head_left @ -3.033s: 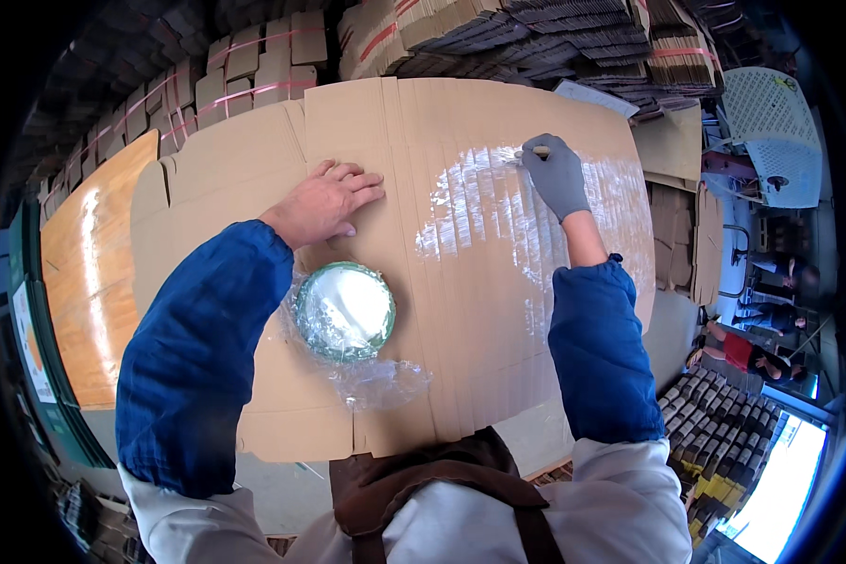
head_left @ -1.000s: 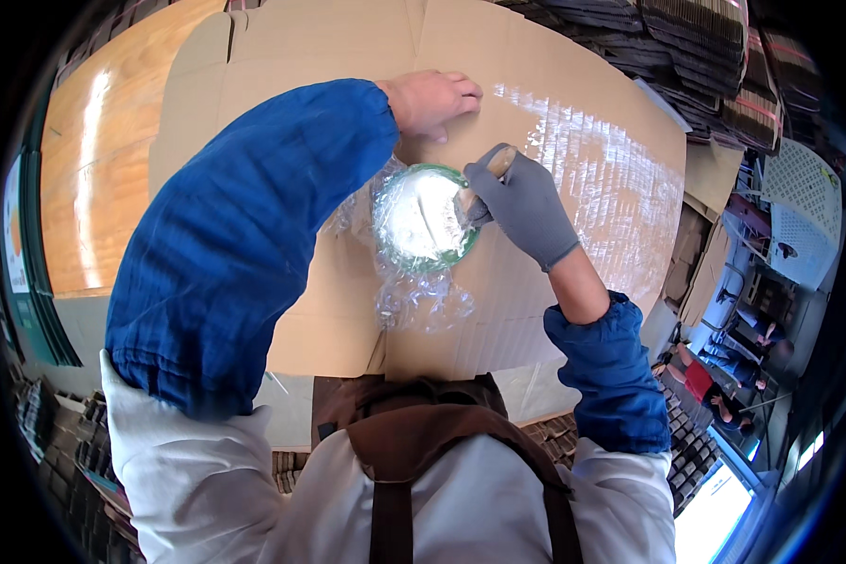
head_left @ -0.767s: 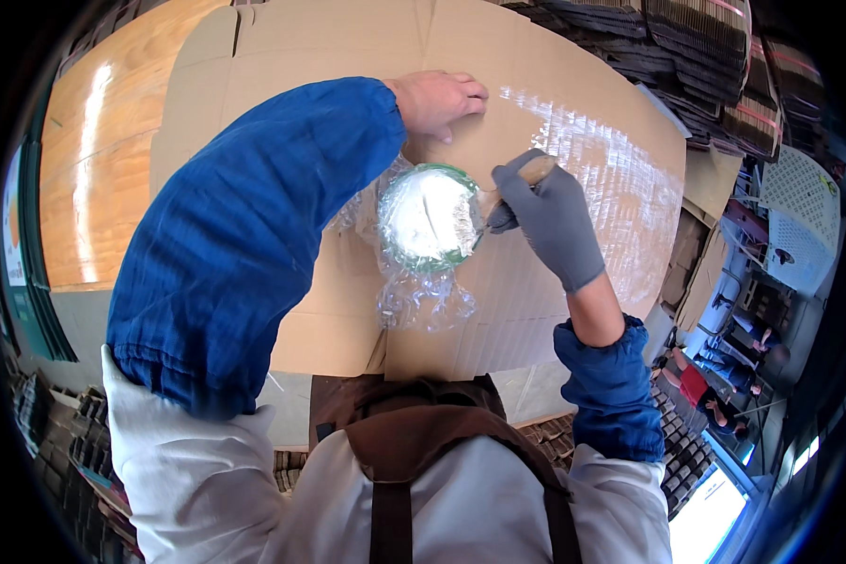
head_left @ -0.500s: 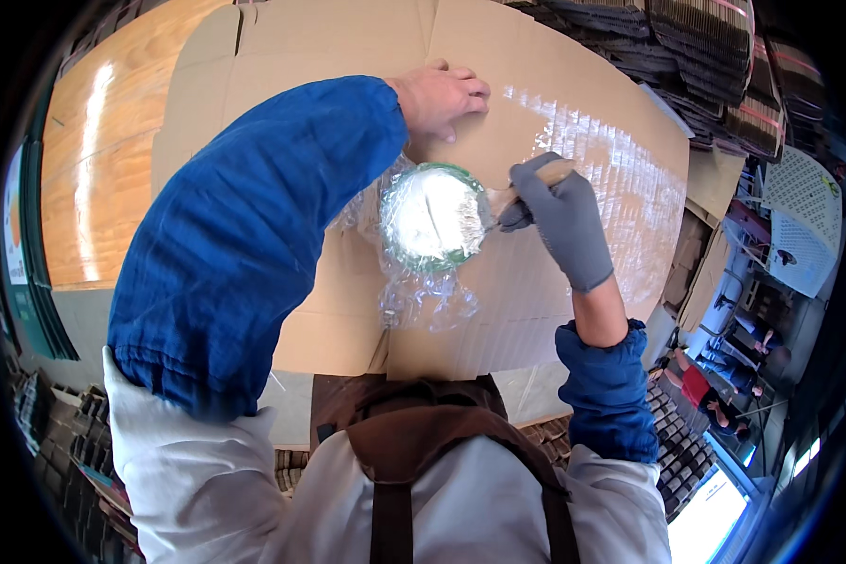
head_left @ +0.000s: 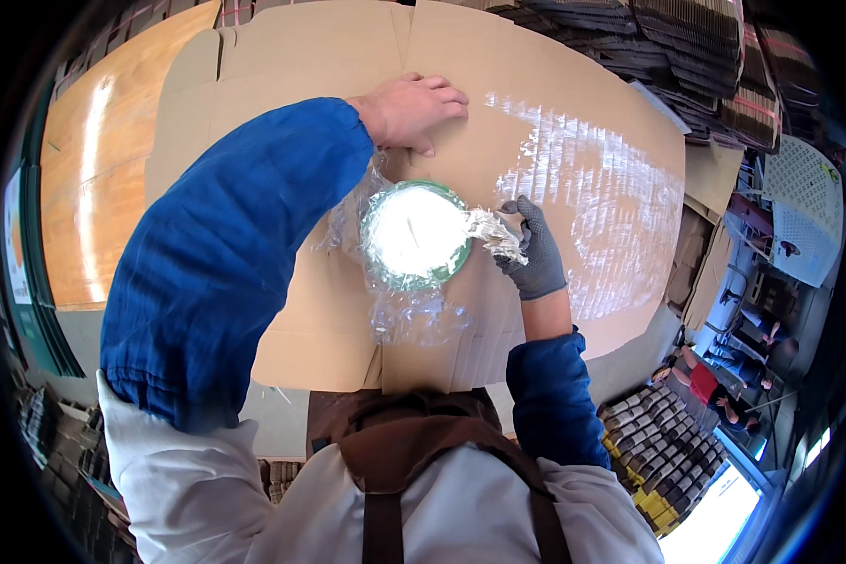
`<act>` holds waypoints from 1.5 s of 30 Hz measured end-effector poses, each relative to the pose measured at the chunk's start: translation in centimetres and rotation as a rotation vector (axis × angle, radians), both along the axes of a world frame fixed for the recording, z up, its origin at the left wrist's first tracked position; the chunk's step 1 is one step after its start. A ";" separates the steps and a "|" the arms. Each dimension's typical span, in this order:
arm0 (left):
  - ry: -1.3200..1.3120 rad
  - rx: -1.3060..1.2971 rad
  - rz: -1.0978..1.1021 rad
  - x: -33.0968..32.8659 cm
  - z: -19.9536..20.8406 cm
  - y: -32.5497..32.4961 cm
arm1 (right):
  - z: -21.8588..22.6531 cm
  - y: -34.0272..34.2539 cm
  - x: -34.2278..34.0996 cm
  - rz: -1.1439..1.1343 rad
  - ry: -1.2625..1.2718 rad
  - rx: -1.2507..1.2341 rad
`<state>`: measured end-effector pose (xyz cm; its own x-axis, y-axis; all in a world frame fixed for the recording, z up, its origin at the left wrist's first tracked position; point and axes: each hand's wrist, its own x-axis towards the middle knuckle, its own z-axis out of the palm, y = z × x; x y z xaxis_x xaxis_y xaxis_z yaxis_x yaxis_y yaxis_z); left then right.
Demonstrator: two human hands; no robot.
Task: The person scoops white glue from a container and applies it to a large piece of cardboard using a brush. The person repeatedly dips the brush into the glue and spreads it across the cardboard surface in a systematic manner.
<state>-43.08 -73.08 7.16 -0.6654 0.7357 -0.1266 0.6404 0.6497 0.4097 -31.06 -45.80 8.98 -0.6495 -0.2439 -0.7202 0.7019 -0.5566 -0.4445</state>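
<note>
A round green tub (head_left: 462,258) of bright white paste (head_left: 410,230) stands on a large sheet of brown cardboard (head_left: 301,56), with crinkled clear plastic film (head_left: 409,315) around its sides. My right hand (head_left: 539,256), in a grey glove, grips a brush (head_left: 498,235) just right of the tub. Its ragged bristles are coated in white paste and point toward the tub's rim. Beyond the tub, my bare left hand (head_left: 421,111) lies on the cardboard with fingers stretched out. White streaks of paste (head_left: 597,179) cover the cardboard's right part.
A shiny wooden board (head_left: 99,179) lies at the left. Stacks of folded cardboard (head_left: 667,47) rise at the far right. A white perforated crate (head_left: 804,202) and people (head_left: 710,385) are farther right. Bundled stacks (head_left: 663,442) sit at the lower right.
The brush has swung down beside the tub, its pasted bristles now showing, and white streaks have spread on the cardboard. My left hand appears slightly farther left and lower.
</note>
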 end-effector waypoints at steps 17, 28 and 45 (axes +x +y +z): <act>0.019 0.028 -0.004 0.2 -0.9 -0.2 | 3.8 3.2 -6.1 -0.054 0.654 0.969; -0.004 0.047 0.013 -0.1 -0.7 -0.3 | 3.5 1.8 -5.7 0.336 0.827 1.390; 0.023 -0.038 0.073 0.7 -0.5 -0.3 | 2.8 -4.1 -9.2 0.223 0.870 1.203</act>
